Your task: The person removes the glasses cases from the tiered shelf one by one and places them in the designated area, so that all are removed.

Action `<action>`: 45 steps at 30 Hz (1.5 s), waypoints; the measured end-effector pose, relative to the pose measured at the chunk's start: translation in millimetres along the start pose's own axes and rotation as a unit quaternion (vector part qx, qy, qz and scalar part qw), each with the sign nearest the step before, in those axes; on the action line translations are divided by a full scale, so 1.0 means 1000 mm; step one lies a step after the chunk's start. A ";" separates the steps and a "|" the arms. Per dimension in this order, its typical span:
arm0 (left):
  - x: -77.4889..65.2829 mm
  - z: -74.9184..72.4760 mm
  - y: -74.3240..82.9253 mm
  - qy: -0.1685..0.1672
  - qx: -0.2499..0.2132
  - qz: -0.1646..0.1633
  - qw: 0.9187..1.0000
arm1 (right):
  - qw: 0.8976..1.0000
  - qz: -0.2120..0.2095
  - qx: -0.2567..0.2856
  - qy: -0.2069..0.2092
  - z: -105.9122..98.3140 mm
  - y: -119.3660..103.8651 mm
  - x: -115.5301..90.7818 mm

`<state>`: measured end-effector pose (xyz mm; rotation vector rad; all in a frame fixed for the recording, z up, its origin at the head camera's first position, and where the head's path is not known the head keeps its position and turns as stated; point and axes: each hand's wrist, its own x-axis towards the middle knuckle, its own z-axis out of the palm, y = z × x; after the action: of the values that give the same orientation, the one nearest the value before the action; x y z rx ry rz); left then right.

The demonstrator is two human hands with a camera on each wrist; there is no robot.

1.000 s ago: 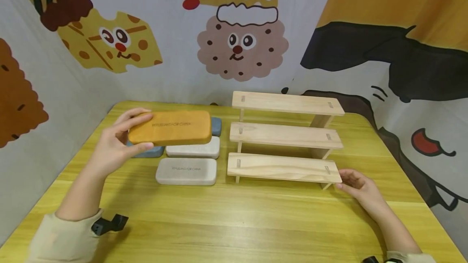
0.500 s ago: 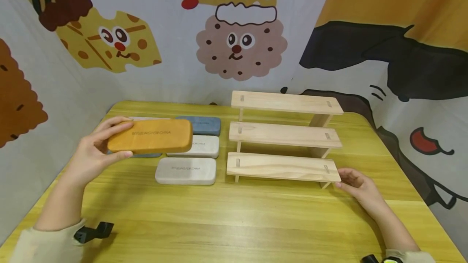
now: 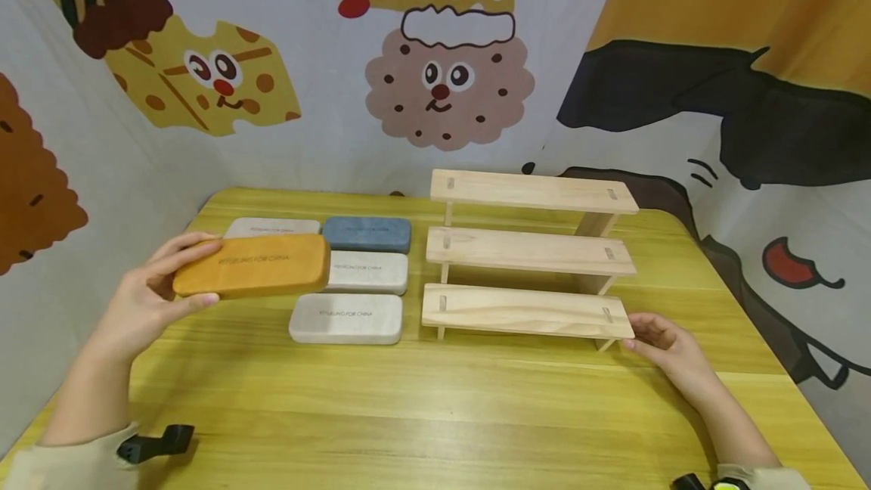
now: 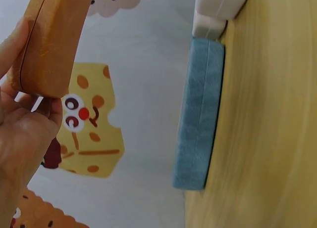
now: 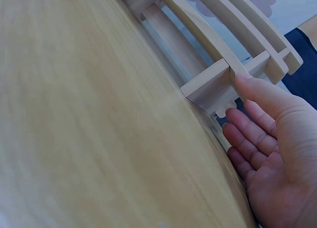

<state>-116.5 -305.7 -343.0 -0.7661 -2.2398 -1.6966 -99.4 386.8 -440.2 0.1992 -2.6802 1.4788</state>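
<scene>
My left hand [image 3: 146, 293] grips the left end of an orange glasses case [image 3: 252, 267], thumb below and fingers above. The case is held in the air over the table's left side, and printed lettering runs along its top. In the left wrist view a blue glasses case [image 4: 198, 114] lies on the table, apart from the orange one. At the right, my right hand [image 3: 670, 354] pinches the end of the lowest board of a three-step wooden display stand [image 3: 524, 312]. Its thumb [image 5: 262, 94] lies against the board's corner; the index fingertip is partly hidden.
Left of the stand lie a pale grey case [image 3: 272, 225], another blue case [image 3: 367, 234], a white case [image 3: 370, 271] and a light grey case [image 3: 345, 318]. A cartoon-printed cloth [image 3: 306, 157] hangs behind the yellow wooden table [image 3: 435, 414].
My left hand has carried the orange case left and somewhat down, uncovering the far blue case, the pale grey case and more of the white one. My right hand stays at the stand.
</scene>
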 end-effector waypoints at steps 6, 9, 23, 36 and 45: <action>-0.008 -0.008 -0.005 -0.004 -0.004 -0.022 1.000 | 1.000 0.001 -0.002 0.000 0.000 -0.001 0.000; -0.011 -0.012 -0.009 -0.006 0.002 -0.029 1.000 | 1.000 0.001 0.001 -0.002 0.000 -0.002 0.000; -0.024 -0.028 -0.023 -0.032 0.083 -0.044 0.995 | 1.000 0.005 -0.005 0.001 0.000 -0.003 -0.001; -0.036 -0.042 -0.040 -0.036 0.154 -0.079 0.984 | 1.000 0.004 0.001 -0.001 0.000 -0.003 -0.001; -0.042 -0.049 -0.050 -0.034 0.175 -0.120 0.977 | 1.000 0.001 0.002 -0.003 0.000 -0.003 -0.001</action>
<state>-114.4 -372.7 -389.7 -0.4926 -2.6684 -1.3195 -98.1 385.1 -437.8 0.2015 -2.6830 1.4849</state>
